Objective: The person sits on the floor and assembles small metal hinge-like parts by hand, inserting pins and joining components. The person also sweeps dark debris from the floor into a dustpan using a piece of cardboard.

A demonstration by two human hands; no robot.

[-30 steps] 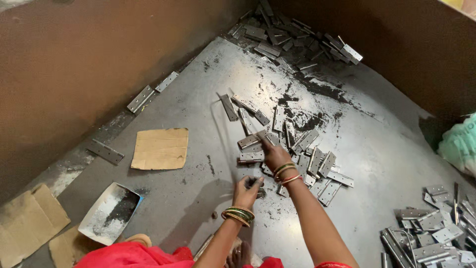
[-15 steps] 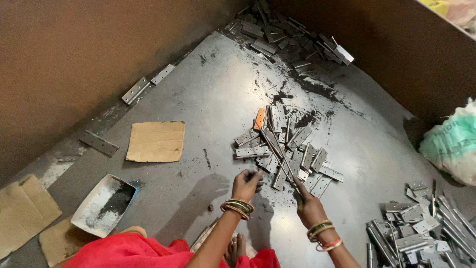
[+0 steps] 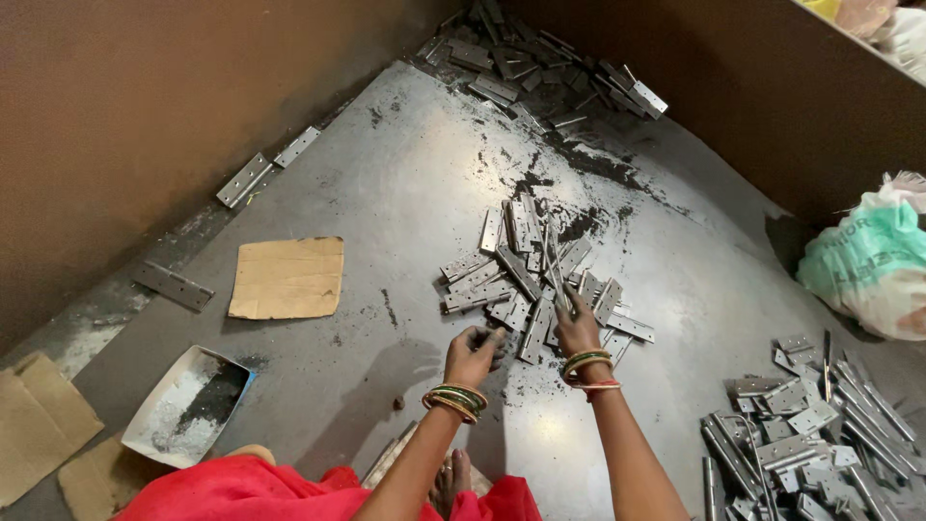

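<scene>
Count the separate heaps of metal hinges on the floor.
3: one in the far corner, one in the middle under the right hand, one at lower right, running out of frame. Strays lie along the left wall.

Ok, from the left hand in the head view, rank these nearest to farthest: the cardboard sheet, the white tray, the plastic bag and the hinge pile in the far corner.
1. Cardboard sheet, up and to the left of the left hand.
2. White tray, lower left by the red cloth; somewhat farther than the cardboard.
3. Corner hinge pile, top, against the walls.
4. Plastic bag, far right; close to the corner pile in distance, so that order is uncertain.
</scene>
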